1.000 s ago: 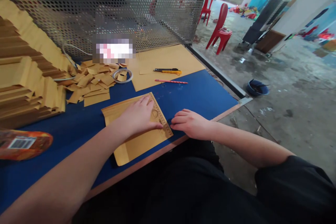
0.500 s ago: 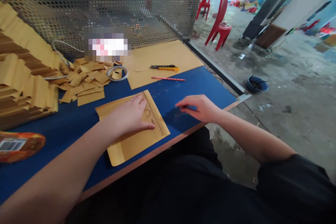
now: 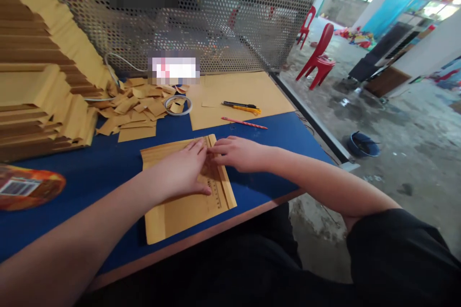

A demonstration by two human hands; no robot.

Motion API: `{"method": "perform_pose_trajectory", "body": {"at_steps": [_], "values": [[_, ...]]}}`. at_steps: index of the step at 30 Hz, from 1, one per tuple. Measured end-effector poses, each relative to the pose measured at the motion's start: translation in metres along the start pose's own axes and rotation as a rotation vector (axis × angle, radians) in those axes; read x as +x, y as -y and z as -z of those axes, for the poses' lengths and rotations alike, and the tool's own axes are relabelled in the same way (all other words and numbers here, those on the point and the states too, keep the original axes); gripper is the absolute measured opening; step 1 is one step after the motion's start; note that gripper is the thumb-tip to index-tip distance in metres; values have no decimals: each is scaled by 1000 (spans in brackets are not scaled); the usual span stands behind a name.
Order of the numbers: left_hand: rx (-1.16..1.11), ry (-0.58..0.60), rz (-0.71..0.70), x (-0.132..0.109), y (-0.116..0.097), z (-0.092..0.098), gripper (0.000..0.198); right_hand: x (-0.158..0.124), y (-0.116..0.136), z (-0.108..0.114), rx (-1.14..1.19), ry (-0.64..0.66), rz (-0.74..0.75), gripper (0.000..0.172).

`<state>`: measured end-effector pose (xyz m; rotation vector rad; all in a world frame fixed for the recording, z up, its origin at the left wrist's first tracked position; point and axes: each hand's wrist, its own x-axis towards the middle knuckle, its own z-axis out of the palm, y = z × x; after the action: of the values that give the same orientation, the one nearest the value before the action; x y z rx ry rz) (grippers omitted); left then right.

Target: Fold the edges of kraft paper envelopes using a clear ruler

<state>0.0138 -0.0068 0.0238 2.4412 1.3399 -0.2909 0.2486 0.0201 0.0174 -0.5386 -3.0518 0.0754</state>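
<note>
A brown paper envelope [image 3: 187, 220] lies at the table's front edge with a clear ruler [image 3: 216, 195] along its right side. My left hand [image 3: 182, 170] rests flat on the ruler and envelope, fingers and thumb spread. Beside its fingertips, my right hand [image 3: 243, 153] is at the far part of the ruler, over the envelope's folded right edge. Its thumb and fingers are pinched together; whatever they hold is hidden. A red pencil [image 3: 245, 123] lies beyond the right hand. Behind it are a black pen-like tool [image 3: 238, 104] and a yellow cutter [image 3: 248, 110].
Folded brown paper [image 3: 46, 110] is stacked high at the left, beside loose paper scraps [image 3: 135, 127]. A tape roll [image 3: 190, 106] stands by the scraps. An orange packet [image 3: 36, 186] lies at left. Perforated metal panel [image 3: 216, 19] bounds the back of the blue table [image 3: 266, 177].
My right hand has moved left from above the bare tabletop onto the envelope's edge by the ruler. My left hand stays pressed on the ruler. The camera view has shifted slightly.
</note>
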Motion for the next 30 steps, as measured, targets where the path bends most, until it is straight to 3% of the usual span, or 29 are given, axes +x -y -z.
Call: {"method": "perform_pose_trajectory", "body": {"at_steps": [3, 8, 12, 17, 22, 30], "values": [[-12, 2, -19, 0, -1, 1, 118, 11, 3, -4, -28, 10, 65, 28], [-1, 10, -12, -1, -1, 2, 126, 3, -6, -8, 48, -77, 90, 17], [19, 19, 2, 1, -4, -1, 126, -9, -18, -20, 187, -154, 16, 26], [12, -5, -1, 4, -9, -4, 126, -16, -24, -28, 307, -222, 26, 21], [-11, -26, -12, 6, -11, -6, 127, -14, -17, -27, 318, -256, -2, 26], [-45, -35, -21, 6, -12, -6, 127, -12, 3, -26, 340, -238, -213, 30]]}}
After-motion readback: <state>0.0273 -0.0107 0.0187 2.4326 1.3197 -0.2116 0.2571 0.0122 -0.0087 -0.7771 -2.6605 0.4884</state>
